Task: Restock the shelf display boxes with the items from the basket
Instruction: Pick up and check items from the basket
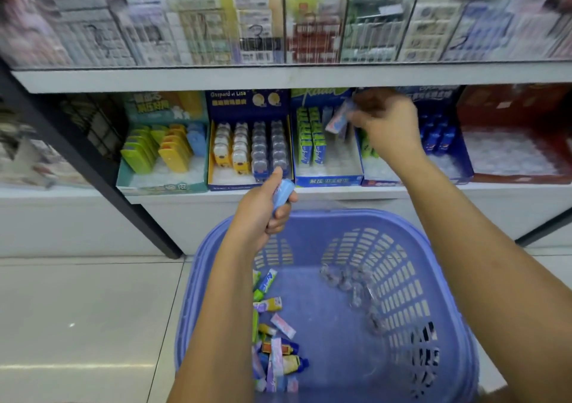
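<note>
Curled around a light-blue packet (pixel 284 192), my left hand (pixel 263 214) sits at centre frame. Thumb on top, fingers wrapped underneath, the packet's end sticking out toward the shelf. This hand is over the far rim of the basket (pixel 445 279), just in front of the navy display box (pixel 230 102).

My right hand (pixel 387 124), at upper right of centre, holds a pink-and-blue packet (pixel 337 122) at the fingertips. The fingers are motion-blurred, so I cannot tell the exact pinch. The packet is tilted and sits over the right-hand part of the blue display box (pixel 328 181), beside the rows of green packets (pixel 311 142) standing in its left part. I cannot tell whether it touches the box.

Lower shelf, left to right:
- teal display box (pixel 161 186) with green, yellow and blue items;
- navy display box with rows of small round-topped pieces;
- blue display box;
- a further blue box (pixel 448 155), partly hidden by my right forearm;
- red box (pixel 510 105) at the right edge.

The basket is lilac-blue plastic with slotted walls and fills the lower centre of the frame, standing on the tiled floor (pixel 77 309). Loose small tubes (pixel 275 345) in mixed colours lie along its left side. Clear capsule-like pieces (pixel 356 285) are strung across its right side.

The upper shelf (pixel 278 77) carries blurred boxed goods.
</note>
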Demonstrator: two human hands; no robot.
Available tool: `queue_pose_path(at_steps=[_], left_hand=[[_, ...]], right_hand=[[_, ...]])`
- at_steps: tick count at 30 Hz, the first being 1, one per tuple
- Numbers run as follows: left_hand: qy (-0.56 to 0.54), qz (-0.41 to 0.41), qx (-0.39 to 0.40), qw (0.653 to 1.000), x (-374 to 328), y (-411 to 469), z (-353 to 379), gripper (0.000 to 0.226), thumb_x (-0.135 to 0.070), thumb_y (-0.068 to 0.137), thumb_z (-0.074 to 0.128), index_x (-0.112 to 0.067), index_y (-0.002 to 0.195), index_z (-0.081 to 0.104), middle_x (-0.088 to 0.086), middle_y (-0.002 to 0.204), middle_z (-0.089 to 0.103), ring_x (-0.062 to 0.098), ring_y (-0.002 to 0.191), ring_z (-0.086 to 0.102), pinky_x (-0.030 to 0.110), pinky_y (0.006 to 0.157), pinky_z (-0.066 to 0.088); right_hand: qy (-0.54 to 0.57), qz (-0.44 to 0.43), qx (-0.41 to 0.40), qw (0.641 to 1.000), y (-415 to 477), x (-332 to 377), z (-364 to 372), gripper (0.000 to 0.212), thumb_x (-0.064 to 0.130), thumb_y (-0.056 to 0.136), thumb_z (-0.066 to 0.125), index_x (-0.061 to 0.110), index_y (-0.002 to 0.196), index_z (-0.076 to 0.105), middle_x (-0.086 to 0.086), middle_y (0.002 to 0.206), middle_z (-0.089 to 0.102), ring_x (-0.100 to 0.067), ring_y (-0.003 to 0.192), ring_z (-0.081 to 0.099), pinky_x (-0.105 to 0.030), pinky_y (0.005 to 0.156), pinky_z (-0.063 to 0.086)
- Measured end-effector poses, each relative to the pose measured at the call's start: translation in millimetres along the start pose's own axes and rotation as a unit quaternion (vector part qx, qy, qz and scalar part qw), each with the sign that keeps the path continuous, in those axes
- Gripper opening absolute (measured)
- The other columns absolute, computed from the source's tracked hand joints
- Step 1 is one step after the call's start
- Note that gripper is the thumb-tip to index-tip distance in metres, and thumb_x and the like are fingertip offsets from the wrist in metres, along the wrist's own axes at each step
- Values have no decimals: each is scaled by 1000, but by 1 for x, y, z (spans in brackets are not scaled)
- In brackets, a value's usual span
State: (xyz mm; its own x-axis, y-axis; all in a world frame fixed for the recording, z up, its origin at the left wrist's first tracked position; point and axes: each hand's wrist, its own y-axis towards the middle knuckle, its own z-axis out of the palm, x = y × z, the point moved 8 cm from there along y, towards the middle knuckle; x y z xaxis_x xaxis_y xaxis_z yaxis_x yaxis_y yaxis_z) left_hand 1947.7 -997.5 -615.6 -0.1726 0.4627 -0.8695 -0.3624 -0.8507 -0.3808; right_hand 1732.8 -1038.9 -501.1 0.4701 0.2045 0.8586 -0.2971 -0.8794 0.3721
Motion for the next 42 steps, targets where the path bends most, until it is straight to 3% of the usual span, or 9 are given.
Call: queue_pose_path(at_steps=[6,11,18,25,31,34,36,39,42], left_hand=[[-43,10,-16,999,-2,4,1,48,-44,100,34,-7,76,55,-3,43,36,6,31,24,16,31,17],[-36,7,-26,999,3,11,7,42,-33,102,32,-6,84,59,-3,48,44,6,35,29,16,33,18],[-55,-10,-23,998,4,20,14,38,-21,98,33,-5,90,66,0,60,47,8,43,34,17,35,24],[-84,16,-12,996,1,24,24,31,-15,99,36,-4,104,65,-3,66,58,7,54,43,18,47,35],[-32,47,3,998,-1,24,25,28,-26,101,40,-20,112,65,-3,76,62,8,54,47,18,48,41],[-25,42,-4,999,0,24,25,26,-22,101,40,-17,113,63,-3,73,59,6,49,38,16,42,31],[-27,40,-22,999,1,24,25,21,-13,100,40,-11,108,60,-1,74,61,6,48,36,16,41,29],[7,58,-31,998,0,22,30,17,-11,100,40,-12,104,57,0,80,65,7,52,42,17,45,35],[67,109,-40,991,-7,22,34,18,-14,100,43,-17,104,60,-4,89,65,5,60,50,18,55,43]], right_hand=[[-102,28,-1,994,44,-30,22,17,3,83,64,-1,99,69,-12,101,70,-13,90,61,-8,72,39],[-170,31,78,982,59,-49,47,20,9,84,67,-1,101,68,-19,104,69,-30,101,63,-37,90,48],[-262,71,215,938,77,-52,55,29,31,90,59,13,113,64,-6,121,63,-22,114,54,-27,88,38],[-307,29,219,926,79,-45,60,24,27,92,56,10,106,65,-9,118,62,-28,111,54,-37,96,43],[-393,-15,228,891,75,-43,68,25,26,93,56,9,106,68,-9,115,65,-29,109,56,-28,75,38],[-433,-5,214,876,74,-43,68,26,28,94,53,9,81,64,-10,87,61,-26,83,57,-25,56,29],[-435,21,216,874,70,-42,65,35,29,96,49,11,67,51,-6,71,49,-22,67,48,-24,53,29],[-405,0,234,884,57,-34,64,27,26,96,47,7,108,61,-12,108,60,-27,96,57,-29,73,44],[-274,-19,172,946,35,-11,50,25,27,90,58,7,102,66,-4,96,67,-18,87,61,-16,63,39]])
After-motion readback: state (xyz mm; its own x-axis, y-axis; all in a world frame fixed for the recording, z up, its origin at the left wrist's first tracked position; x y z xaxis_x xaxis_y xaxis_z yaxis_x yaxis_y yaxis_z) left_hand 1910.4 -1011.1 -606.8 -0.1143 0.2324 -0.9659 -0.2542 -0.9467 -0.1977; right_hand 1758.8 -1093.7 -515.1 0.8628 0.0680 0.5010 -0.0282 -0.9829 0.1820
